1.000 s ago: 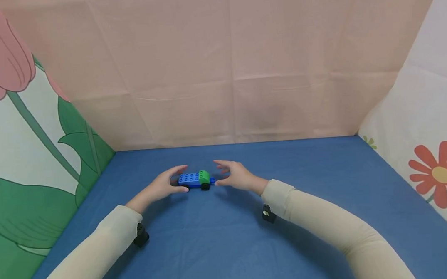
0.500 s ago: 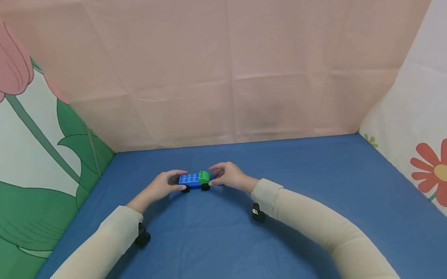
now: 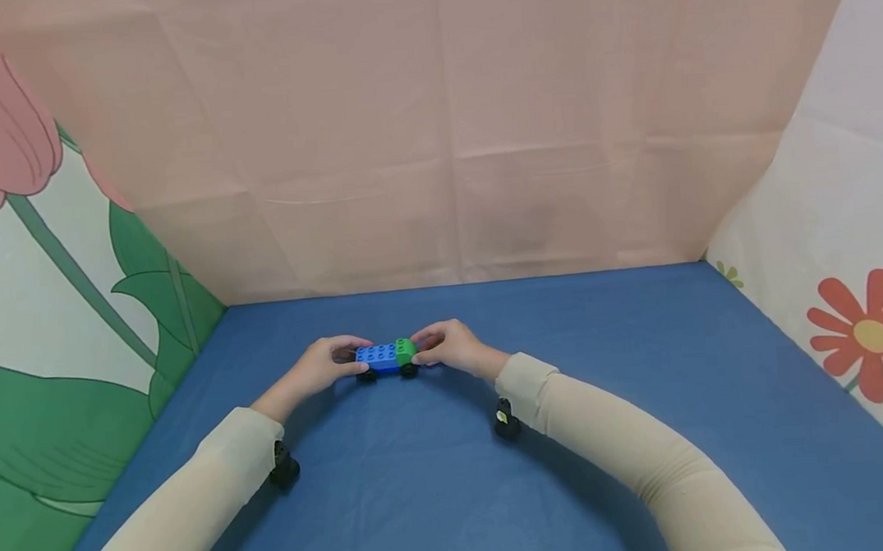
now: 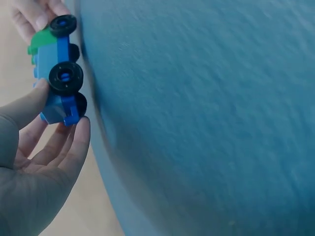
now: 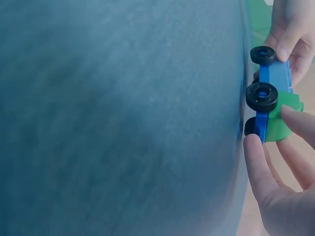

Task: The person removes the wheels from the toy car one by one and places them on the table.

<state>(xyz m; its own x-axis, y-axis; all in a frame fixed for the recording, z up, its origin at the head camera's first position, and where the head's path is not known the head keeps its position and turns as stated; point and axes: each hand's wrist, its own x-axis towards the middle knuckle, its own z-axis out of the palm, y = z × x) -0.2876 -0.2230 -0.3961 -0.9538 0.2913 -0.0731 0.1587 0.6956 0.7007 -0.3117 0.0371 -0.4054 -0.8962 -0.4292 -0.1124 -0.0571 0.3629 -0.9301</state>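
A toy truck (image 3: pixel 377 355) of building blocks sits on the blue cloth in the head view, its studded blue bed to the left and a green cab (image 5: pixel 280 123) to the right. Black wheels (image 4: pixel 66 78) run along its blue base. My left hand (image 3: pixel 314 369) holds the rear end, thumb on the near side of the blue block and fingers around the back. At the cab, my right hand (image 3: pixel 454 346) pinches the front end with its thumb on the green block. Both wrist views show the truck between the two hands; its far side is mostly hidden.
Blue cloth (image 3: pixel 421 490) covers the table. Behind it rises a pinkish-beige backdrop (image 3: pixel 436 144). A panel with a tulip print (image 3: pixel 64 267) stands at the left, and a white one with a red flower (image 3: pixel 869 335) at the right.
My right hand has moved left to the cab and now grips it. The left hand's thumb and fingers have closed in on the truck's rear. The truck has hardly shifted.
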